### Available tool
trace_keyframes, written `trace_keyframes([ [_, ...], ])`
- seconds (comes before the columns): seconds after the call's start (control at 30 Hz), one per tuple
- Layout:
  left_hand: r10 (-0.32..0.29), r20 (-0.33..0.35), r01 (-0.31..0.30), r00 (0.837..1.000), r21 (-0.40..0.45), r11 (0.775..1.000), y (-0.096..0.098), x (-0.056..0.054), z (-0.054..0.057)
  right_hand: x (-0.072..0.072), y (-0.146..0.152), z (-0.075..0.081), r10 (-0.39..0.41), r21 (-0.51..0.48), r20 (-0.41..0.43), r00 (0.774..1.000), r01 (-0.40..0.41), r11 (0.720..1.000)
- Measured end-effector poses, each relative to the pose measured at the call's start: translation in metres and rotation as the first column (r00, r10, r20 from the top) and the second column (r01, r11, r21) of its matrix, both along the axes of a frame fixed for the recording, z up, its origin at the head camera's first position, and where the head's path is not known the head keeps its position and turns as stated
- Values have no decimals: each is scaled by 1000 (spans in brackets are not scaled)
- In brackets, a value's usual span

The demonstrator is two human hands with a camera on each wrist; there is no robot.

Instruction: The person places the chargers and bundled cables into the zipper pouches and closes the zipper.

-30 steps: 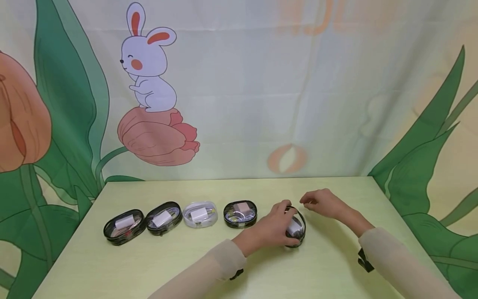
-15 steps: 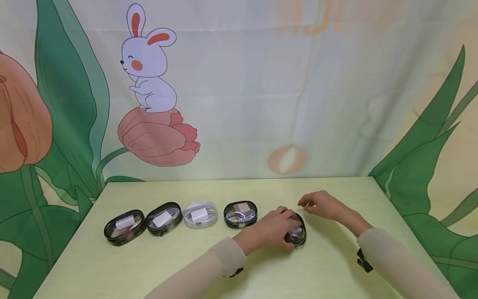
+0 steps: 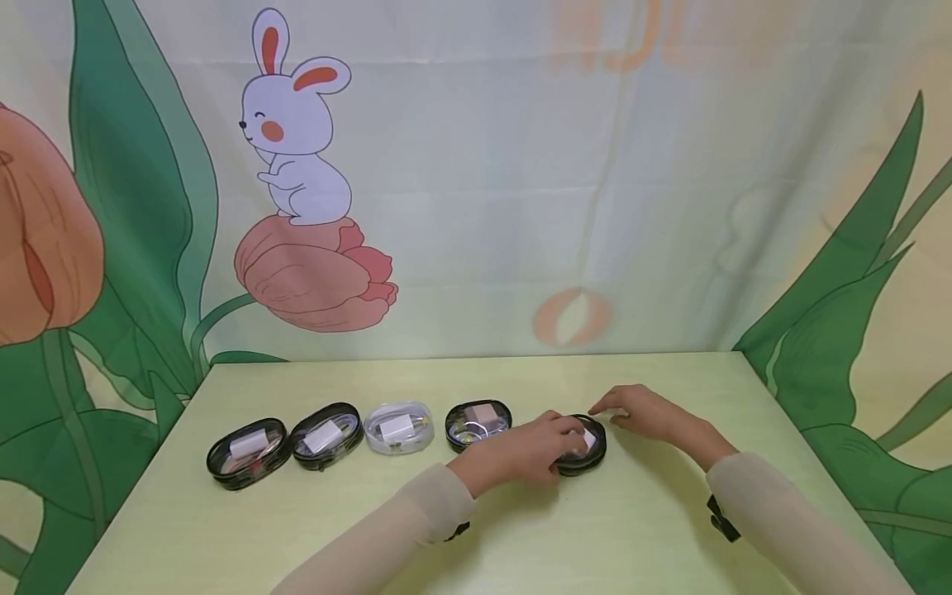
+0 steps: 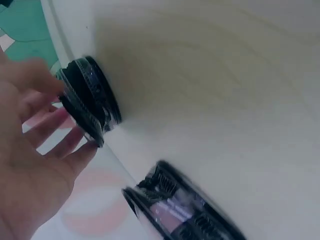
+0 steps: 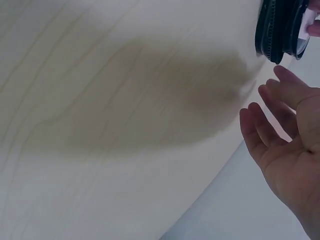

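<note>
My left hand [image 3: 531, 450] holds an oval clear zip case with black trim [image 3: 586, 459], its fingers over the lid and its thumb at the near side. A white block shows through the lid, partly covered by the fingers. In the left wrist view, thumb and fingertips meet the edge of this case [image 4: 87, 95]. Just right of it, my right hand [image 3: 647, 413] hovers with loosely bent fingers and nothing in them. The right wrist view shows that hand [image 5: 285, 125] with its fingertips close to the case's black side [image 5: 274, 30].
Leftward in a row lie a black-trimmed case with a pinkish block [image 3: 487, 413], a white-trimmed case [image 3: 397, 428], and two more black-trimmed cases [image 3: 327, 436] holding white blocks and cables. A printed curtain [image 3: 461, 207] hangs behind the pale table [image 3: 632, 537].
My left hand has turned the case from nearly upright in view to lying more crosswise, and shifted it slightly left. My right hand has come a little closer to it.
</note>
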State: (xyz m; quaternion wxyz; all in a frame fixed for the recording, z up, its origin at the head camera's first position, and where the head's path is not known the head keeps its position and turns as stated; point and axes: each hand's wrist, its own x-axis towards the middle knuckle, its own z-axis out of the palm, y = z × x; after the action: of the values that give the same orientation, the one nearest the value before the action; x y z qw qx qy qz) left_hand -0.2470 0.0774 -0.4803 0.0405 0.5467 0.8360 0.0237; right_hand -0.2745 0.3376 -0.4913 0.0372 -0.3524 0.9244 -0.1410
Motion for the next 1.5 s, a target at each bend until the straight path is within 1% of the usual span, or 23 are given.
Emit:
trace_keyframes([
  [0.1,-3,12,3,1000,38,999,0,-1,-2,-5,0,-6,63,-9,-11,998,-63,998],
  [0.23,-20,-22,21,1000,73,997,-2,-2,-6,-11,-1,-12,117,-16,5,993,-117,993],
  [0.33,-16,-30,19,999,103,994,-3,-3,-8,-10,-2,-13,109,-12,19,994,-109,994],
  [0.43,10,-14,-8,1000,119,993,-3,-3,-10,-9,-3,-14,83,-18,20,996,-82,996],
  [0.53,46,3,-46,999,110,993,-1,-3,-14,-8,-6,-16,68,-12,-12,998,-68,998],
  [0.63,70,12,-71,997,108,992,1,-1,-16,-7,-8,-17,57,7,-36,998,-57,998],
  [0.73,76,-10,-74,997,112,991,2,0,-17,-6,-6,-19,71,48,-52,996,-69,996],
  [0.83,74,-25,-71,997,116,991,1,0,-17,-4,-4,-21,69,85,-32,997,-67,994],
  [0.9,67,-25,-64,997,126,990,0,-1,-17,-2,-4,-22,66,87,-15,998,-64,994],
  [0.97,56,-17,-54,998,142,988,-1,-2,-17,1,-4,-22,86,77,-27,996,-84,994],
  [1.07,31,-15,-28,999,155,988,-3,-5,-19,4,-4,-22,148,59,-115,982,-142,988],
  [1.13,15,-12,-13,1000,158,987,-4,-7,-20,4,-3,-21,183,47,-192,964,-177,983],
  [1.23,2,-46,3,999,125,992,-5,-8,-23,4,-2,-21,211,36,-286,935,-210,977],
  [1.3,-2,-80,9,997,90,996,-6,-9,-25,3,0,-21,217,34,-328,919,-218,975],
  [1.37,-5,-130,11,992,48,999,-5,-8,-26,2,1,-21,221,41,-357,908,-221,974],
  [1.5,-2,-181,3,983,7,1000,-5,-7,-26,3,5,-16,240,75,-381,893,-229,970],
])
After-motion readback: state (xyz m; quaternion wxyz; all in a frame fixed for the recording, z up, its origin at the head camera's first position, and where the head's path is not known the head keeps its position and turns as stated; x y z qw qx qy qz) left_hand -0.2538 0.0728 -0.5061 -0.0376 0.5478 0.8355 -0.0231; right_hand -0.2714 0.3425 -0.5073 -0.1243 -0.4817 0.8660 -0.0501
